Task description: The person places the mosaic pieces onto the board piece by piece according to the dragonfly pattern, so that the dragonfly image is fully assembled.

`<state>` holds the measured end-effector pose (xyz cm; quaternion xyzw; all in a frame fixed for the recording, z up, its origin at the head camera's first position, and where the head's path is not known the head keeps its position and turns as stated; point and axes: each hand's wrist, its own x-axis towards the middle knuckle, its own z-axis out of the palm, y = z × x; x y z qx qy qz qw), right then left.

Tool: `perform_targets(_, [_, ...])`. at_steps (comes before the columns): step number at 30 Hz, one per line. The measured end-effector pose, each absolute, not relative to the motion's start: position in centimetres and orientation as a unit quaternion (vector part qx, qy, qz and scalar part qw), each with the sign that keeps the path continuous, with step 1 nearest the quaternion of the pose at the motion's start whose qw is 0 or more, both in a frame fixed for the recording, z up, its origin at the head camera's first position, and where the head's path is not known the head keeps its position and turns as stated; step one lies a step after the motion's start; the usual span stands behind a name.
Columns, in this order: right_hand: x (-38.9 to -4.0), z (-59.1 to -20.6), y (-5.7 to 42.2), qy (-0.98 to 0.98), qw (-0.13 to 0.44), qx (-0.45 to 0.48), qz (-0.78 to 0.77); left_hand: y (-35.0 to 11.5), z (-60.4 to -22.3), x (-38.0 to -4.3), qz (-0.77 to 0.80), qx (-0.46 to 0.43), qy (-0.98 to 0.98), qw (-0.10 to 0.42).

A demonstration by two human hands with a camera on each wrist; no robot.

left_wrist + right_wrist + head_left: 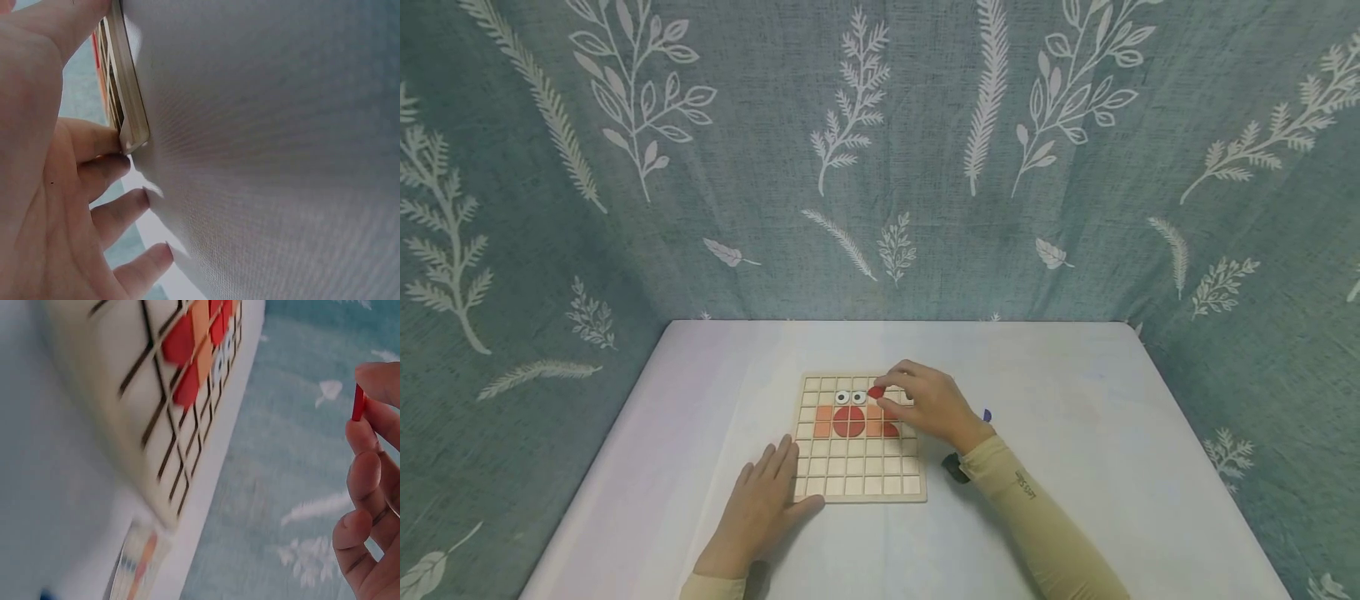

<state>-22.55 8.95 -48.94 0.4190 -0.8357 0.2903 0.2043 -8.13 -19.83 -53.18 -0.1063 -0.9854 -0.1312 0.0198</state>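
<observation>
A pale wooden grid board [857, 486] lies on the table. Quarter-round red tiles form a circle [849, 422] near its middle, with orange tiles [823, 422] on both sides and two eye tiles [851, 398] above. More red tiles [891, 431] sit at the right, partly behind my right hand [928, 400]. That hand pinches a small red tile [358, 403] between thumb and fingers, above the board's upper part. My left hand [760, 500] rests at the near left corner, fingers extended along the left edge, thumb at the near edge.
A blue piece [987, 414] lies right of the board, partly behind the right wrist. The right wrist view also shows a printed card [139, 561] beside the board. White cloth covers the table [1060, 375], and patterned green curtains [880, 250] hang behind and at the sides.
</observation>
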Motion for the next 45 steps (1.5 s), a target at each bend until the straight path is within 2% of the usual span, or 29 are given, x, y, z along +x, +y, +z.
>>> perform_targets(7, [-23.2, -49.3, 5.1, -0.825, 0.195, 0.445, 0.287, -19.8, -53.1, -8.0, -0.132, -0.105, -0.985, 0.020])
perform_targets(13, [-23.8, -49.5, 2.5, -0.835, 0.161, 0.441, 0.288, -20.0, -53.2, -8.0, -0.131, -0.110, -0.985, 0.032])
perform_targets(26, [-24.4, -49.6, -1.8, -0.874, 0.017, 0.431, 0.225, -20.2, -53.6, -8.0, -0.127, -0.123, -0.983, 0.050])
perform_targets(37, [-24.5, -50.8, -3.8, -0.890, 0.012, 0.430, 0.151, -20.2, -53.7, -7.9, -0.122, -0.125, -0.983, 0.051])
perform_targets(45, [-24.4, -50.6, -4.5, -0.905, -0.017, 0.406, 0.126, -20.2, -53.5, -8.1, -0.124, -0.124, -0.983, 0.046])
